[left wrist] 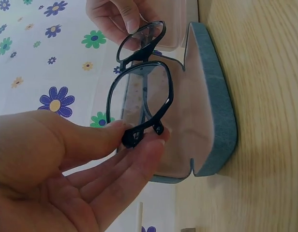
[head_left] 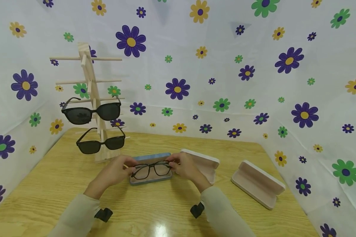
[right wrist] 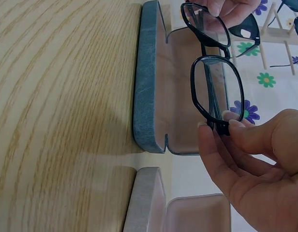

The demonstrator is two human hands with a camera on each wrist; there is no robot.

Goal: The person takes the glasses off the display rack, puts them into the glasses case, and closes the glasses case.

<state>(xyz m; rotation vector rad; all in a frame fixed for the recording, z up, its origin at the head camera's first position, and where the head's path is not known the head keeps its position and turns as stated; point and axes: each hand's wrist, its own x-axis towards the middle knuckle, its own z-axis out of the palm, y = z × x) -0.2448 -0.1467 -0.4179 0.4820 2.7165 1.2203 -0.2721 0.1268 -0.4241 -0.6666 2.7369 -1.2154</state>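
Black-framed eyeglasses (head_left: 149,166) with clear lenses are held level between both hands, over an open blue glasses case (head_left: 151,180) with a pinkish lining. My left hand (head_left: 117,169) pinches one end of the frame at the hinge, thumb on one side and fingers on the other. At the opposite hinge, my right hand (head_left: 184,164) pinches likewise. Both wrist views show the temples folded in behind the lenses. In the left wrist view the blue case (left wrist: 219,106) stands just beyond the eyeglasses (left wrist: 171,92).
A wooden display rack (head_left: 92,79) at the back left carries two pairs of dark sunglasses, an upper pair (head_left: 108,112) and a lower pair (head_left: 90,147). Right of the blue case stand two open pale cases, a nearer one (head_left: 206,166) and a farther one (head_left: 256,187). Flowered cloth (head_left: 178,121) surrounds the wooden table (head_left: 136,210).
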